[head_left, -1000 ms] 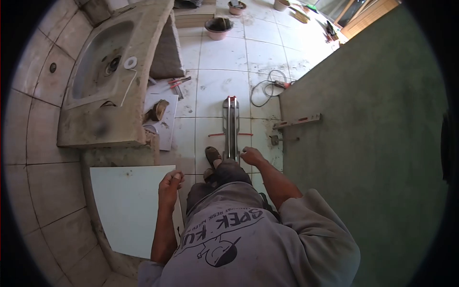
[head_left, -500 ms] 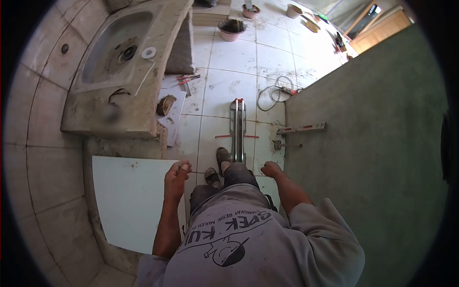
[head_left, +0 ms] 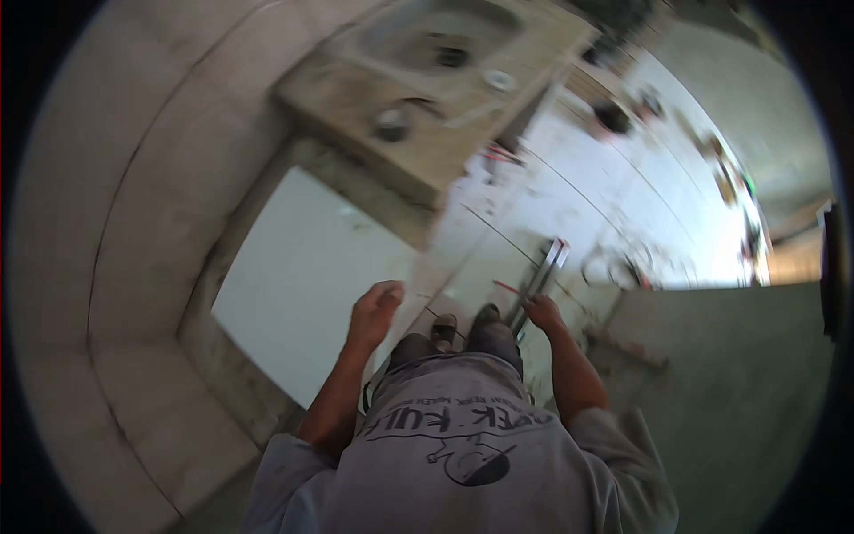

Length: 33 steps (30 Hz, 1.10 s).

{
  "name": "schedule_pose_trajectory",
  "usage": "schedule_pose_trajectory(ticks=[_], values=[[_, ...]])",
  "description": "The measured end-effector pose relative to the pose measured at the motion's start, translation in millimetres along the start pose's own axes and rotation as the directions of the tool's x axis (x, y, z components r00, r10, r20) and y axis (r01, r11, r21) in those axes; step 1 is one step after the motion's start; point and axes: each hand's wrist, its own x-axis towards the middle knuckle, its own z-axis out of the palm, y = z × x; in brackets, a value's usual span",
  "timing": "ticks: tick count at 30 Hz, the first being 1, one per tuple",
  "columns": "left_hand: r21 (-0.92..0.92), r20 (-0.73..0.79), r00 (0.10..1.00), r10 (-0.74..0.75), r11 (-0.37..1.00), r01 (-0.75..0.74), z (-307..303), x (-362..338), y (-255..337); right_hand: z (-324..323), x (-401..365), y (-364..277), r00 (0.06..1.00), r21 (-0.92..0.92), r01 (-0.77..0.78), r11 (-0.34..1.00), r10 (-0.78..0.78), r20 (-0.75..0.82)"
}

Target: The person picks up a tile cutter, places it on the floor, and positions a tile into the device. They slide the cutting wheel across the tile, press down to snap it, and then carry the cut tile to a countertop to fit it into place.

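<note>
My left hand [head_left: 377, 313] is raised beside the right side of a large white tile [head_left: 311, 276], overlapping its edge in this view. Its fingers are curled in, and nothing shows in them. The tile lies on a rough ledge at the left, below the sink counter. My right hand [head_left: 543, 313] hangs on the other side of my body, loosely closed, with nothing seen sticking out of it. Below and just left of it, on the floor by my feet, stands a manual tile cutter [head_left: 539, 278] with metal rails.
A dusty concrete counter [head_left: 409, 165] with a sink [head_left: 445, 40] and a white roll [head_left: 500, 81] stands ahead on the left. Red-handled pliers [head_left: 503, 155], a cable [head_left: 614, 264] and a bucket [head_left: 612, 120] are on the tiled floor. A spirit level [head_left: 628, 347] is by the green wall.
The view has swung to the left, so the counter, tile and cutter sit further right in it. My right hand now overlaps the cutter. The picture is more blurred.
</note>
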Motion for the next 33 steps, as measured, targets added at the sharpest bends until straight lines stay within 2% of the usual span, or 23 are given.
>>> schedule_pose_trajectory(ticks=[2, 3, 4, 5, 6, 8, 10, 11, 13, 14, 17, 20, 23, 25, 27, 29, 30, 32, 33], values=[[-0.023, -0.138, 0.990, -0.002, 1.000, -0.002, -16, -15, -6, 22, 15, 6, 0.992, -0.013, 0.111, 0.994, -0.112, -0.066], [-0.022, -0.179, 0.984, -0.003, 1.000, -0.001, -21, -20, -9, 20, 18, -9, 0.986, -0.032, 0.157, 0.987, -0.158, -0.044], [-0.036, -0.217, 0.976, -0.017, 0.999, 0.009, -31, -23, -19, 20, 20, -24, 0.993, 0.009, 0.115, 0.993, -0.115, -0.017], [0.010, -0.317, 0.948, -0.012, 1.000, 0.016, -40, -29, -35, 15, 18, -40, 0.997, 0.045, 0.070, 0.997, -0.070, 0.013], [0.055, -0.413, 0.911, -0.006, 0.998, 0.032, -47, -35, -49, 9, 21, -58, 0.994, 0.020, 0.098, 0.995, -0.099, 0.038], [0.020, -0.538, 0.842, -0.044, 0.998, 0.065, -52, -64, -74, -3, 18, -85, 0.992, 0.094, 0.099, 0.991, -0.105, 0.063], [0.006, -0.724, 0.685, -0.082, 0.992, 0.125, -67, -83, -104, -5, 27, -107, 0.982, 0.096, 0.170, 0.981, -0.177, 0.069], [-0.005, -0.743, 0.663, -0.095, 0.991, 0.137, -74, -89, -116, -6, 35, -120, 0.974, 0.110, 0.212, 0.971, -0.219, 0.053], [0.187, -0.897, 0.437, 0.064, 0.951, 0.245, -86, -107, -140, 0, 57, -138, 0.954, 0.163, 0.279, 0.946, -0.292, 0.067], [0.175, -0.902, 0.428, 0.047, 0.949, 0.263, -91, -119, -154, 10, 65, -144, 0.921, 0.158, 0.389, 0.908, -0.387, -0.047], [0.065, -0.969, 0.247, -0.025, 0.935, 0.348, -109, -135, -169, 11, 71, -181, 0.910, 0.170, 0.410, 0.896, -0.414, -0.016], [-0.037, -0.964, 0.232, -0.129, 0.931, 0.364, -128, -158, -196, 19, 60, -207, 0.914, 0.107, 0.403, 0.909, -0.405, -0.005], [-0.056, -0.971, 0.199, -0.134, 0.933, 0.354, -139, -161, -238, 36, 52, -222, 0.935, 0.137, 0.353, 0.926, -0.354, -0.014], [-0.071, -0.962, 0.225, -0.157, 0.935, 0.348, -153, -155, -252, 50, 47, -218, 0.954, 0.116, 0.295, 0.948, -0.285, -0.097], [-0.099, -0.944, 0.261, -0.200, 0.930, 0.355, -167, -158, -247, 46, 23, -241, 0.976, 0.073, 0.213, 0.974, -0.209, -0.058], [-0.165, -0.918, 0.343, -0.198, 0.979, 0.123, -194, -151, -221, 46, 22, -253, 0.988, -0.019, 0.150, 0.989, -0.151, -0.040], [-0.168, -0.914, 0.353, -0.199, 0.979, 0.115, -205, -145, -222, 49, 29, -258, 0.988, -0.022, 0.145, 0.989, -0.146, -0.052], [-0.114, -0.898, 0.403, -0.178, 0.977, 0.178, -230, -143, -230, 57, 41, -266, 0.955, -0.046, 0.165, 0.985, -0.171, -0.243], [-0.111, -0.893, 0.413, -0.181, 0.976, 0.189, -236, -147, -239, 54, 40, -278, 0.965, 0.014, 0.149, 0.989, -0.142, -0.222]])
